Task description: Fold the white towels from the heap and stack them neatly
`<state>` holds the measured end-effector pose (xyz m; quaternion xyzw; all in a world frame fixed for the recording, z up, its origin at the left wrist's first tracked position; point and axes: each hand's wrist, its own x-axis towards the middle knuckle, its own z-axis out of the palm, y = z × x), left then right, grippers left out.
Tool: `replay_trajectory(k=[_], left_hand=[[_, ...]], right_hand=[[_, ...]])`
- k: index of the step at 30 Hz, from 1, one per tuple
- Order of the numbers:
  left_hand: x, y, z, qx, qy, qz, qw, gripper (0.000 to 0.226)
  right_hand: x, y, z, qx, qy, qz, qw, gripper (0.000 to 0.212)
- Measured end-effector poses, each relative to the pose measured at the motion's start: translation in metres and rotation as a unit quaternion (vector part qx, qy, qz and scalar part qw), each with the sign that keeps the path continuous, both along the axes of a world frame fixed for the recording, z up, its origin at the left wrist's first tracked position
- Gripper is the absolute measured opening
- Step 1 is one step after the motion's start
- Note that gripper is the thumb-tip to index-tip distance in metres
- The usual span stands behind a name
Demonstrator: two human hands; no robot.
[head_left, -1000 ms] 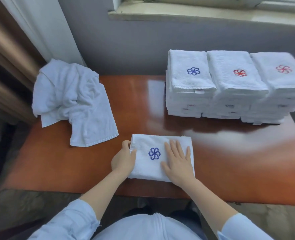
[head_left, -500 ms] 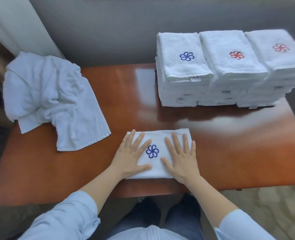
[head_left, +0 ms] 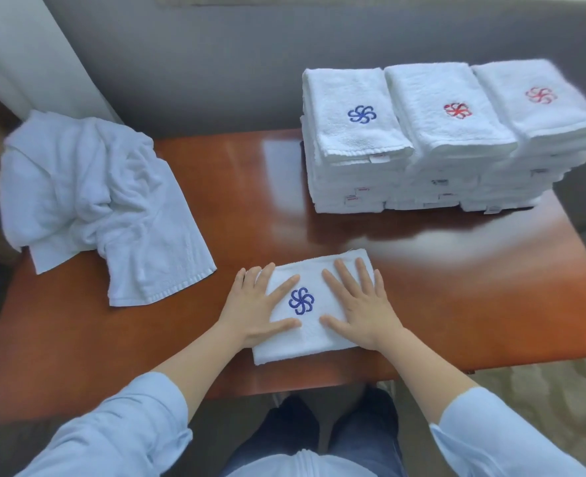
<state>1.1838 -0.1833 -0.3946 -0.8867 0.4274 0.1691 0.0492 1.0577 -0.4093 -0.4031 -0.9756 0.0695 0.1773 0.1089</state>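
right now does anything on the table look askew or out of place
Nothing looks spilled or damaged. The unfolded heap sprawls past the far left edge of the table, partly off it. The right-hand stack looks wider at its top than at its base, though the wide lens may cause that.

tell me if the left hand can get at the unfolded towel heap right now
Probably yes. The left hand lies flat on the folded towel, holding nothing, and only bare tabletop separates it from the unfolded towel heap on its left.
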Motion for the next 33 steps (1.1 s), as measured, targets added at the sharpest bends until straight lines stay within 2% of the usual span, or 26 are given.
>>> replay_trajectory(k=[4,8,10,13,15,17,20,22,24,25,28,33], left_hand=[[-0.013,-0.010,0.011,0.019,-0.031,0.028,0.999,0.072],[-0.027,-0.014,0.021,0.005,0.052,0.049,0.997,0.060],[-0.034,-0.014,0.023,-0.027,0.104,0.045,0.993,0.055],[-0.040,-0.017,0.022,-0.068,0.189,0.043,0.979,0.050],[-0.043,-0.021,0.023,-0.088,0.211,0.049,0.972,0.048],[-0.045,-0.026,0.022,-0.118,0.182,0.074,0.973,0.044],[-0.042,-0.038,0.023,-0.150,0.191,0.167,0.956,0.046],[-0.040,-0.047,0.023,-0.130,0.264,0.219,0.930,0.059],[-0.038,-0.054,0.023,-0.109,0.355,0.266,0.890,0.070],[-0.038,-0.056,0.022,-0.097,0.383,0.274,0.877,0.072],[-0.039,-0.056,0.017,-0.073,0.407,0.257,0.874,0.075],[-0.037,-0.050,0.016,-0.120,0.441,0.268,0.848,0.071]], right_hand=[[0.010,-0.017,0.019,-0.044,0.028,0.016,0.999,0.077],[0.002,-0.016,0.032,-0.082,-0.005,-0.083,0.993,0.076],[-0.008,-0.016,0.033,-0.055,-0.006,-0.159,0.986,0.080],[-0.023,-0.018,0.032,0.075,-0.035,-0.272,0.959,0.085],[-0.033,-0.019,0.031,0.212,-0.073,-0.366,0.903,0.085],[-0.042,-0.019,0.029,0.326,-0.109,-0.460,0.818,0.084],[-0.052,-0.016,0.028,0.400,-0.116,-0.558,0.718,0.078],[-0.057,-0.014,0.024,0.426,-0.099,-0.589,0.680,0.073],[-0.062,-0.011,0.023,0.447,-0.074,-0.601,0.659,0.072],[-0.063,-0.010,0.024,0.460,-0.062,-0.602,0.650,0.073],[-0.068,-0.008,0.027,0.496,-0.041,-0.583,0.642,0.079],[-0.079,-0.013,0.036,0.512,-0.027,-0.524,0.680,0.087]])
